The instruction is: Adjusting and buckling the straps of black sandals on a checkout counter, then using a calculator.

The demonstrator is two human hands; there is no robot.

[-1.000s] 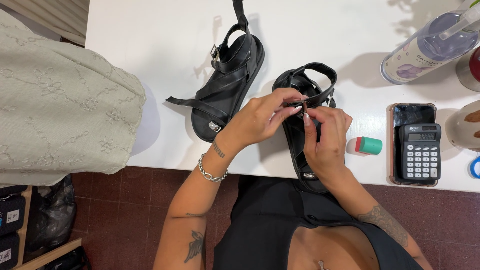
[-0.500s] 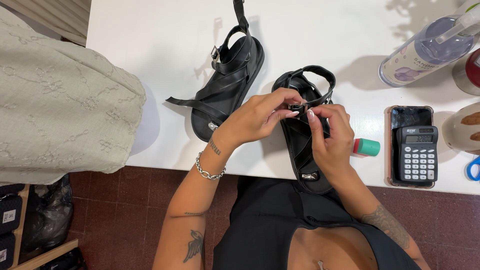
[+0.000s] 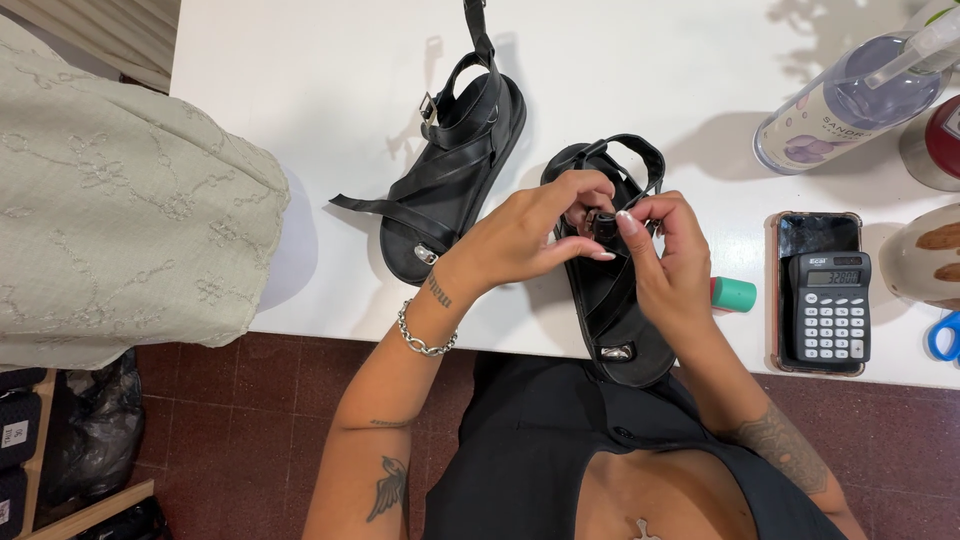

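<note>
Near the white table's six-o'clock edge, black strappy leather sandal, toe overhanging; left hand and right hand pinch its small strap buckle, fastening apparently under way, steady fine fingertip control likely needed next.

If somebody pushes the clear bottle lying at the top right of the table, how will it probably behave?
The clear bottle lies on its side on the smooth white table, and its body looks round, so it would likely roll rather than slide. It seems to be plastic, so probably not fragile. How full it is I cannot tell, so its weight is uncertain.
</note>
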